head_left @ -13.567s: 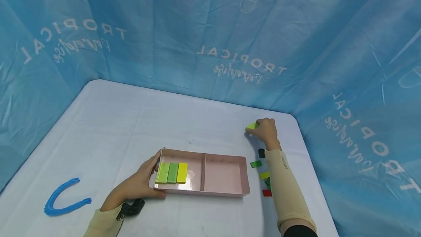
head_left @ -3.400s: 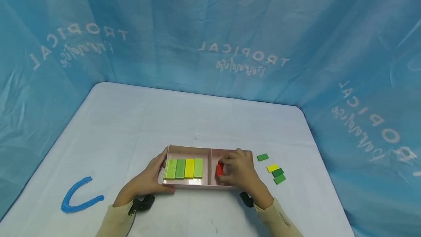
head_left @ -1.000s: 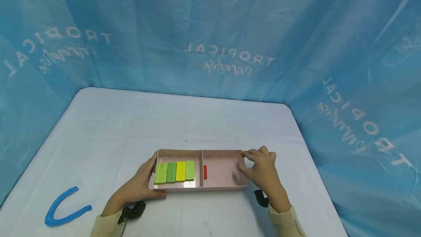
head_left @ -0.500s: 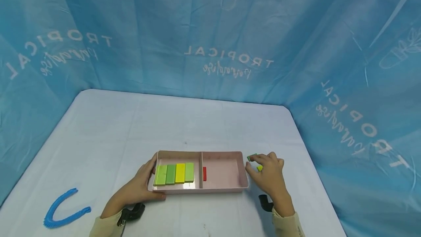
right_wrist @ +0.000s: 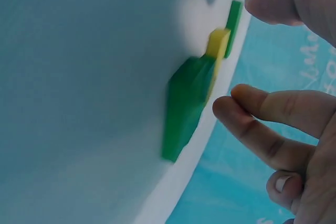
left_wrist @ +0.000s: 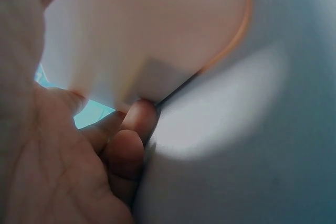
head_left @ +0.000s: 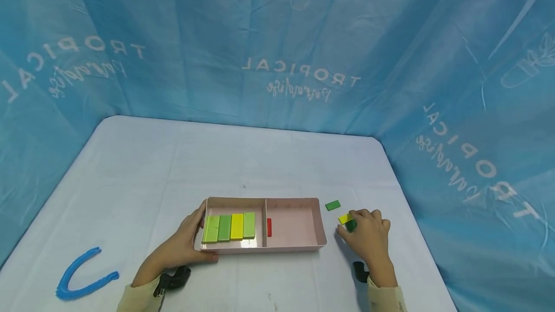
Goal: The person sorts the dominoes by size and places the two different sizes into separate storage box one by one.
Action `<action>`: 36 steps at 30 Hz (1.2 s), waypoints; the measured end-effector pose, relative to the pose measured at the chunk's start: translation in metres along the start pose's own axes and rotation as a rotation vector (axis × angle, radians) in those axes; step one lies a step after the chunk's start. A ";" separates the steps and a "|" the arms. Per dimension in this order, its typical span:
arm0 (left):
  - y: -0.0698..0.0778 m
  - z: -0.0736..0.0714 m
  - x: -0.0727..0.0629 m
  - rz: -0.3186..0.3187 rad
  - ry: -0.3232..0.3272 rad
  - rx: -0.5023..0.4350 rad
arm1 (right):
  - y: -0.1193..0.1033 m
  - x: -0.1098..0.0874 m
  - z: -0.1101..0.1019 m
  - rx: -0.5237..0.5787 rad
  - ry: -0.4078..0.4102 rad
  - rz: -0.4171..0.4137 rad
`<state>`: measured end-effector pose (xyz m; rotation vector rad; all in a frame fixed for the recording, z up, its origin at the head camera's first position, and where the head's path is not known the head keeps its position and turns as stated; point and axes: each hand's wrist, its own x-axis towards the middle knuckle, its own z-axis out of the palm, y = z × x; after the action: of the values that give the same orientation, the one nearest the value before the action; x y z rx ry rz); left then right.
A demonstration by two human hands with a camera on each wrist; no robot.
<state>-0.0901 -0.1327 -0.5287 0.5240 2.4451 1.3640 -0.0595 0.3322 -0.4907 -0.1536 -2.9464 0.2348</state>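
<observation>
My left hand [head_left: 184, 244] grips the left end of a pink two-part box [head_left: 297, 223], thumb along its near wall. In the left wrist view the fingertips [left_wrist: 140, 115] lie against the pale box wall [left_wrist: 173, 19]. A row of light green, green and yellow blocks [head_left: 236, 226] fills the left compartment. A red block [head_left: 269, 227] stands by the divider in the right one. My right hand [head_left: 368, 237] hovers over a yellow block [head_left: 344, 218] and a dark green block [head_left: 350, 226]. The right wrist view shows its thumb and fingers apart, with nothing between them.
A loose green block [head_left: 333, 205] lies right of the box, beyond the yellow one. At the left of the white table [head_left: 208, 158] is a blue curved ribbed tube [head_left: 71, 280]. Blue printed curtains [head_left: 217, 61] enclose the table's back and sides.
Since the oldest frame, a light green block joins the row and the red block sits in the right compartment. Lately my right hand has moved from the box's right end rightward over the loose blocks.
</observation>
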 end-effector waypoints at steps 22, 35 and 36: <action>0.000 0.000 0.000 0.013 0.003 -0.018 | 0.016 0.002 0.002 -0.055 -0.036 0.096; 0.003 0.000 0.000 -0.004 0.002 -0.009 | 0.015 0.002 -0.001 -0.018 -0.028 0.132; 0.003 0.000 0.000 -0.007 0.002 -0.010 | 0.016 0.002 -0.001 -0.012 -0.018 0.134</action>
<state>-0.0894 -0.1310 -0.5263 0.5118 2.4384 1.3737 -0.0601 0.3482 -0.4922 -0.3525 -2.9586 0.2375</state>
